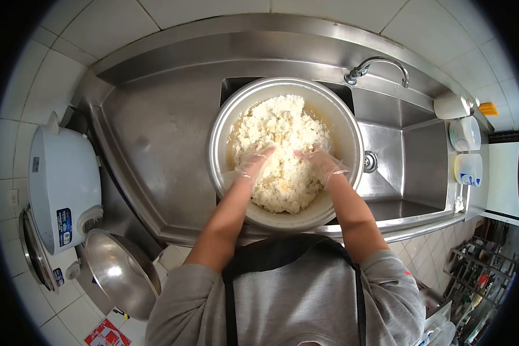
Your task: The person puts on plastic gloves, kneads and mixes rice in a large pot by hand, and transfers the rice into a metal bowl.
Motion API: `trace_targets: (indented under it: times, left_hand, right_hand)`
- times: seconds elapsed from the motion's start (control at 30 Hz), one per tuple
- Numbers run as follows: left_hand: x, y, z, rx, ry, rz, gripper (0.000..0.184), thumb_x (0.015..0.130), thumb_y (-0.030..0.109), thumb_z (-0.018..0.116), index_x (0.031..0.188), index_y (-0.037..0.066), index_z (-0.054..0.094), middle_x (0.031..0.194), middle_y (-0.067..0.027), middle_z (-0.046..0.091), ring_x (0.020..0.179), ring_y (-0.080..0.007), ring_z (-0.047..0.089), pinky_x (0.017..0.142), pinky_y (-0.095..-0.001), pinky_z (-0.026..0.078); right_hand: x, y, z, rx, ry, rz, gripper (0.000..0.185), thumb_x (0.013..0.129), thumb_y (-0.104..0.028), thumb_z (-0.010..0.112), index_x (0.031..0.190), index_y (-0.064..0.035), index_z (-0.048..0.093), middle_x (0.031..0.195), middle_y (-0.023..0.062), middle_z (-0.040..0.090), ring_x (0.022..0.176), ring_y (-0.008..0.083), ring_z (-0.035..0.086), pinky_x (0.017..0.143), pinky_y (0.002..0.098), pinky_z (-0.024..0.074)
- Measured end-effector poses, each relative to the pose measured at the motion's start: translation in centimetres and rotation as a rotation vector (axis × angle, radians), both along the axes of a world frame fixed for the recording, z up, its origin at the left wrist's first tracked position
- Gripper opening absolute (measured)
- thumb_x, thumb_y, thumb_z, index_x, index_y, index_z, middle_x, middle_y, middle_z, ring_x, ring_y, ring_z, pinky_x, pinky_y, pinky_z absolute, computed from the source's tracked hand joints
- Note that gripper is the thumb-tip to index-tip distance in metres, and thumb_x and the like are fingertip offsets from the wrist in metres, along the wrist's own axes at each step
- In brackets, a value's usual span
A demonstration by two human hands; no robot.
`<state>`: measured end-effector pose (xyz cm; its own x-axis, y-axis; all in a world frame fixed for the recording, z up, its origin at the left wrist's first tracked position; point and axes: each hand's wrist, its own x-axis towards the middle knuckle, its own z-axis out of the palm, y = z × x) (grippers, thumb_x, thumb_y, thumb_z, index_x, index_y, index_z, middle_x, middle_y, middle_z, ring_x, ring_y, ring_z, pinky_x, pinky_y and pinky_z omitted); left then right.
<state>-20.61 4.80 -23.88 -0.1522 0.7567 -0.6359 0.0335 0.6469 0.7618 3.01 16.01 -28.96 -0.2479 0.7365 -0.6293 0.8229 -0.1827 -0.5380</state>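
Note:
A large round metal pot (215, 151) stands over a sink basin, heaped with white cooked rice (282, 193). Around the mound, the pot's bottom shows a yellowish film. Both my hands wear clear, thin plastic gloves and are dug into the middle of the rice. My left hand (256, 161) enters from the left, its thumb showing on the rice. Opposite it, my right hand (322, 161) reaches in with its thumb pointing inward. Rice lies between the thumbs and fingers of both hands; most of the fingers are buried.
A faucet (380, 66) arches behind the right sink basin (424, 155). White containers (468, 169) line the right ledge. To the left are a large pale rice cooker (66, 184) and a tilted metal bowl (121, 274). A wire rack (484, 265) stands at lower right.

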Motion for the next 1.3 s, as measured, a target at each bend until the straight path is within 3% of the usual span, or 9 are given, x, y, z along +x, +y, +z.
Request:
trace_targets:
  times: [0.1, 0.23, 0.33, 0.47, 0.6, 0.63, 0.83, 1.1, 1.3]
  left_hand:
    - [-0.2, -0.6, -10.0, 0.398, -1.019, 0.051, 0.071, 0.089, 0.045, 0.042, 0.139, 0.000, 0.018, 0.146, -0.0171, 0.014, 0.135, -0.0257, 0.015, 0.110, -0.0394, 0.016]
    - [2.4, 1.9, 1.5, -0.132, -0.341, -0.023, 0.063, 0.089, 0.041, 0.048, 0.134, 0.001, 0.033, 0.140, -0.0142, 0.032, 0.128, -0.0258, 0.032, 0.103, -0.0425, 0.032]
    - [1.3, 0.0, -5.6, 0.040, -0.661, 0.176, 0.054, 0.085, 0.038, 0.055, 0.129, 0.007, 0.045, 0.132, -0.0095, 0.043, 0.117, -0.0234, 0.046, 0.093, -0.0336, 0.043]
    - [3.1, -0.3, -1.2, 0.108, -0.792, 0.319, 0.053, 0.087, 0.040, 0.052, 0.127, 0.007, 0.046, 0.120, -0.0086, 0.054, 0.105, -0.0211, 0.055, 0.084, -0.0337, 0.049]
    - [4.3, 0.4, 0.5, 0.040, -0.866, 0.365, 0.053, 0.088, 0.042, 0.049, 0.127, 0.007, 0.046, 0.120, -0.0095, 0.054, 0.105, -0.0212, 0.055, 0.084, -0.0337, 0.049]
    - [4.4, 0.4, 0.6, 0.033, -0.883, 0.376, 0.053, 0.088, 0.043, 0.049, 0.127, 0.007, 0.046, 0.120, -0.0098, 0.054, 0.105, -0.0212, 0.055, 0.084, -0.0336, 0.049]
    - [5.2, 0.3, 1.5, -0.047, -0.946, 0.423, 0.054, 0.089, 0.045, 0.045, 0.127, 0.007, 0.046, 0.120, -0.0111, 0.054, 0.105, -0.0214, 0.055, 0.084, -0.0335, 0.050]
    - [5.4, 0.6, 0.2, 0.150, -0.837, 0.407, 0.054, 0.093, 0.047, 0.031, 0.128, 0.007, 0.044, 0.119, -0.0106, 0.054, 0.100, -0.0213, 0.057, 0.086, -0.0338, 0.049]
    - [3.8, 0.3, 2.8, 0.033, -0.728, 0.588, 0.040, 0.089, 0.031, 0.050, 0.118, 0.004, 0.050, 0.111, -0.0107, 0.056, 0.100, -0.0227, 0.056, 0.085, -0.0327, 0.048]
  right_hand:
    - [-3.4, -1.9, 2.9, -0.191, 0.099, 0.118, 0.094, 0.065, -0.070, 0.058, 0.135, -0.0104, 0.035, 0.135, 0.0200, 0.037, 0.129, 0.0298, 0.030, 0.107, 0.0338, 0.0228]
    - [-5.5, -3.8, 3.0, -0.263, 0.384, 0.324, 0.081, 0.073, -0.063, 0.055, 0.129, -0.0051, 0.042, 0.134, 0.0219, 0.038, 0.124, 0.0313, 0.035, 0.106, 0.0368, 0.0246]
    - [-8.2, -4.5, 8.3, -0.092, 0.008, 0.466, 0.098, 0.062, -0.063, 0.068, 0.135, -0.0076, 0.034, 0.129, 0.0182, 0.043, 0.127, 0.0290, 0.031, 0.108, 0.0361, 0.0219]
    - [-7.6, -4.8, 4.2, 0.134, 0.439, 0.353, 0.059, 0.072, -0.047, 0.066, 0.123, -0.0214, 0.050, 0.128, 0.0066, 0.046, 0.124, 0.0185, 0.036, 0.108, 0.0350, 0.0192]
    - [-8.3, -5.5, 11.8, 0.137, 0.287, 0.233, 0.059, 0.064, -0.024, 0.077, 0.116, -0.0185, 0.050, 0.126, 0.0139, 0.045, 0.125, 0.0246, 0.034, 0.105, 0.0412, 0.0272]
    - [-8.3, -6.0, 11.0, 0.298, 0.290, 0.199, 0.063, 0.058, -0.027, 0.078, 0.112, -0.0150, 0.048, 0.117, 0.0287, 0.043, 0.108, 0.0395, 0.047, 0.091, 0.0377, 0.0429]
    - [-7.1, -5.2, 11.1, 0.106, 0.528, 0.071, 0.055, 0.065, -0.018, 0.072, 0.113, -0.0108, 0.046, 0.109, 0.0183, 0.053, 0.101, 0.0292, 0.054, 0.086, 0.0362, 0.0455]
    - [-7.4, -5.4, 13.1, 0.176, 0.447, 0.249, 0.042, 0.081, -0.030, 0.059, 0.114, -0.0066, 0.051, 0.105, 0.0137, 0.060, 0.097, 0.0237, 0.057, 0.088, 0.0335, 0.0427]
    - [-8.5, -6.6, 10.7, 0.384, 0.261, 0.327, 0.047, 0.088, -0.044, 0.045, 0.109, -0.0037, 0.057, 0.097, 0.0169, 0.062, 0.085, 0.0266, 0.058, 0.080, 0.0353, 0.0441]
